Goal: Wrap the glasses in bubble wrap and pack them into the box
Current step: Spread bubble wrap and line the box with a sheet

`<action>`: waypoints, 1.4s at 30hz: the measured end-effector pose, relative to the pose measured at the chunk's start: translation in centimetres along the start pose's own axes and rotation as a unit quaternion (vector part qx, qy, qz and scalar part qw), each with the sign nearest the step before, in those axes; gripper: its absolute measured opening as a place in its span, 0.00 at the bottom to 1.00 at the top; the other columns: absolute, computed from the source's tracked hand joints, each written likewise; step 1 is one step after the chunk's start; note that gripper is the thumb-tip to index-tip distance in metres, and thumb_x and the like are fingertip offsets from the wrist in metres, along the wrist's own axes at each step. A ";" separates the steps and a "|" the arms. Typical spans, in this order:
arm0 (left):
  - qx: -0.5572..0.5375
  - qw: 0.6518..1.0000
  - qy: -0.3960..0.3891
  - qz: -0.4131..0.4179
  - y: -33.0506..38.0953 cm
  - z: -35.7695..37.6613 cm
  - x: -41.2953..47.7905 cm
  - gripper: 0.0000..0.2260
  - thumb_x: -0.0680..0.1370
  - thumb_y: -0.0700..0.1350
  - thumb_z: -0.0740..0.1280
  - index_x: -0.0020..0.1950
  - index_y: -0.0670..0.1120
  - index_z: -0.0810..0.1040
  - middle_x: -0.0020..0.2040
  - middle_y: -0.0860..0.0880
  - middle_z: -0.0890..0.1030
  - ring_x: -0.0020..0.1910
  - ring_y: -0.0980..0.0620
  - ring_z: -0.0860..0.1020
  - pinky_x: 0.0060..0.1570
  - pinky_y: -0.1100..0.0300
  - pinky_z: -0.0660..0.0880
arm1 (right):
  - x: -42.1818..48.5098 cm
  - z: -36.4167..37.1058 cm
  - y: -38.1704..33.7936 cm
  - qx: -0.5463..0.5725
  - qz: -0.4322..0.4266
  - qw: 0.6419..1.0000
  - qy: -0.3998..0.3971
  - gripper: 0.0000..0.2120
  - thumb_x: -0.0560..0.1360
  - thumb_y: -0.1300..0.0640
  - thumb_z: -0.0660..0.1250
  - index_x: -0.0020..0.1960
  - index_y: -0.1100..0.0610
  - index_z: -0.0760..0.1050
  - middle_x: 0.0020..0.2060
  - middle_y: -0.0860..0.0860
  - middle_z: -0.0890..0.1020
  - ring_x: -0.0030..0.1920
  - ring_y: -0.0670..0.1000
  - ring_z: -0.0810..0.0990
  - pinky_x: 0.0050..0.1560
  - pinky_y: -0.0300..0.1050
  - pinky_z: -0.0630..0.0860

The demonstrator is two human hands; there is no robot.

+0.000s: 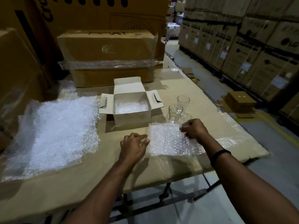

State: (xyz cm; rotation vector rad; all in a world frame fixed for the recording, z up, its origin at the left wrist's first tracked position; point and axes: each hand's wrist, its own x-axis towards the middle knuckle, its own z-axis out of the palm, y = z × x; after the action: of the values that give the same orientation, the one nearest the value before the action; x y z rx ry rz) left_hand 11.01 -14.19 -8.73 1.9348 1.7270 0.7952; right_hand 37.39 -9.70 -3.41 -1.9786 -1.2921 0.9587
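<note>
Your tabletop [84, 188] is plain tan cardboard. The open box [131, 118] is white-grey inside and out, with black marks on its side flaps. The bubble wrap sheet [166, 139] is clear with a dotted bubble pattern; both glasses [175, 113] are colourless. Your wristband [220, 155] is black.

Both our forearms reach forward from the bottom of the view, bare to the elbow. Our left hand [135, 145] lies palm down, fingers loosely spread and pointing to the right, flat and gripping nothing. Our right hand [195, 129] is curled, knuckles up, fingertips pinched together at its left side. A dark band circles our right wrist.
</note>
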 end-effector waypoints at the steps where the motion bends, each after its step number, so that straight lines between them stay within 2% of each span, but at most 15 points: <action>1: 0.040 0.999 -0.019 -0.012 0.6 0.4 0.2 0.15 0.79 0.59 0.62 0.61 0.57 0.80 0.61 0.51 0.76 0.62 0.47 0.69 0.61 0.51 0.63 | 0.4 -0.2 0.6 -0.031 0.003 0.999 0.010 0.09 0.70 0.58 0.75 0.43 0.63 0.78 0.39 0.63 0.82 0.34 0.58 0.82 0.37 0.48 0.78; 4: 0.102 0.994 -0.004 -0.047 1.8 1.3 0.9 0.16 0.78 0.60 0.63 0.60 0.56 0.81 0.62 0.51 0.77 0.62 0.46 0.70 0.58 0.52 0.61 | 0.9 -0.4 2.1 -0.134 0.009 0.990 0.048 0.24 0.70 0.49 0.75 0.59 0.64 0.77 0.52 0.61 0.83 0.52 0.60 0.81 0.48 0.46 0.75; 8: 0.184 0.976 0.031 -0.114 3.0 1.8 2.3 0.24 0.76 0.66 0.61 0.64 0.53 0.77 0.63 0.48 0.77 0.63 0.44 0.70 0.59 0.49 0.62 | 0.4 0.0 2.8 -0.213 0.020 0.976 0.038 0.21 0.66 0.41 0.75 0.44 0.58 0.76 0.44 0.57 0.83 0.40 0.56 0.80 0.39 0.45 0.76; 10: 0.211 0.969 0.003 -0.131 3.6 2.1 3.0 0.24 0.75 0.67 0.61 0.61 0.53 0.79 0.61 0.47 0.77 0.62 0.43 0.69 0.58 0.49 0.62 | 0.4 0.5 3.0 -0.236 0.021 0.971 0.027 0.22 0.63 0.40 0.75 0.43 0.56 0.74 0.42 0.55 0.81 0.42 0.57 0.80 0.39 0.44 0.74; 13: 0.142 0.980 -0.016 -0.136 4.0 2.7 4.2 0.17 0.75 0.63 0.65 0.54 0.53 0.82 0.55 0.49 0.81 0.60 0.44 0.72 0.56 0.50 0.63 | 0.7 0.8 2.7 -0.240 0.007 0.970 0.021 0.19 0.63 0.42 0.75 0.40 0.54 0.73 0.39 0.54 0.80 0.43 0.57 0.80 0.40 0.44 0.74; 16: -0.064 0.988 -0.003 -0.140 4.1 3.1 4.6 0.05 0.74 0.49 0.72 0.42 0.49 0.81 0.43 0.50 0.84 0.49 0.46 0.81 0.52 0.52 0.75 | 0.8 0.8 2.6 -0.234 -0.012 0.972 0.004 0.15 0.66 0.47 0.75 0.37 0.54 0.72 0.38 0.53 0.80 0.42 0.56 0.79 0.40 0.44 0.74; 18: -0.227 0.962 0.022 -0.154 4.3 2.8 4.2 0.06 0.73 0.41 0.73 0.39 0.48 0.78 0.40 0.48 0.83 0.43 0.48 0.81 0.47 0.52 0.78 | 0.5 0.7 2.9 -0.197 -0.043 0.979 0.006 0.13 0.68 0.52 0.74 0.36 0.54 0.70 0.35 0.51 0.78 0.38 0.54 0.78 0.35 0.42 0.71; 20: -0.317 0.934 0.051 -0.156 4.3 2.1 4.0 0.08 0.73 0.36 0.73 0.40 0.46 0.76 0.39 0.46 0.82 0.41 0.50 0.79 0.44 0.54 0.77 | 0.0 0.8 3.2 -0.080 -0.081 0.993 0.011 0.13 0.69 0.56 0.72 0.36 0.53 0.67 0.30 0.49 0.75 0.31 0.50 0.74 0.31 0.42 0.67; 23: -0.351 0.919 0.105 -0.145 3.9 0.3 3.9 0.09 0.74 0.35 0.72 0.42 0.45 0.74 0.38 0.46 0.80 0.38 0.51 0.77 0.37 0.60 0.76 | -1.2 1.5 2.7 0.143 -0.112 0.983 -0.031 0.15 0.70 0.59 0.73 0.38 0.52 0.65 0.30 0.49 0.74 0.28 0.48 0.71 0.30 0.40 0.67; 25: -0.355 0.908 0.167 -0.147 3.1 -0.6 3.9 0.11 0.75 0.36 0.72 0.42 0.47 0.71 0.38 0.47 0.78 0.38 0.51 0.76 0.36 0.59 0.75 | -1.9 2.7 2.1 0.287 -0.098 0.948 -0.094 0.16 0.71 0.62 0.74 0.42 0.53 0.65 0.36 0.52 0.78 0.34 0.49 0.76 0.31 0.41 0.72; 27: -0.338 0.904 0.209 -0.159 2.3 -1.5 3.7 0.12 0.75 0.38 0.72 0.42 0.47 0.70 0.39 0.48 0.76 0.39 0.51 0.75 0.39 0.55 0.76 | -2.6 4.6 1.6 0.354 -0.092 0.921 -0.129 0.18 0.71 0.65 0.74 0.45 0.54 0.64 0.39 0.53 0.77 0.39 0.51 0.77 0.35 0.43 0.75; 31: -0.293 0.912 0.255 -0.128 0.5 -3.9 4.0 0.08 0.76 0.37 0.71 0.44 0.44 0.73 0.39 0.50 0.77 0.38 0.56 0.76 0.37 0.66 0.75 | -2.0 7.6 -0.7 0.301 -0.144 0.939 -0.082 0.18 0.71 0.70 0.71 0.44 0.54 0.64 0.37 0.50 0.71 0.37 0.46 0.71 0.38 0.40 0.72; 35: -0.238 0.932 0.263 -0.078 -1.7 -6.9 5.7 0.06 0.75 0.37 0.72 0.47 0.47 0.81 0.42 0.52 0.82 0.38 0.68 0.78 0.40 0.73 0.74 | 0.3 8.6 -4.9 0.251 -0.207 0.943 -0.069 0.15 0.70 0.72 0.68 0.41 0.53 0.70 0.39 0.55 0.78 0.39 0.50 0.77 0.38 0.45 0.75; 37: -0.255 0.926 0.266 -0.079 -2.2 -8.2 7.1 0.07 0.74 0.35 0.72 0.50 0.44 0.83 0.44 0.51 0.83 0.39 0.69 0.79 0.42 0.73 0.74 | 1.5 8.5 -6.9 0.221 -0.226 0.945 -0.082 0.15 0.69 0.73 0.69 0.42 0.53 0.75 0.43 0.52 0.81 0.41 0.49 0.78 0.40 0.45 0.77; 42: -0.323 0.915 0.231 -0.074 -2.6 -10.9 11.0 0.13 0.74 0.31 0.71 0.55 0.44 0.81 0.51 0.47 0.82 0.50 0.57 0.80 0.46 0.65 0.79 | 4.1 8.3 -10.2 0.199 -0.190 0.952 -0.132 0.21 0.65 0.78 0.69 0.47 0.55 0.80 0.53 0.51 0.82 0.37 0.49 0.79 0.42 0.49 0.77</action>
State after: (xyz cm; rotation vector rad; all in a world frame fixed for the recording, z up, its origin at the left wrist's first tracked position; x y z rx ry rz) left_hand 2.54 -3.59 -0.84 1.2135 1.5345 1.6158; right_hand 26.54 -1.49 -1.25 -1.2703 -1.4214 1.2013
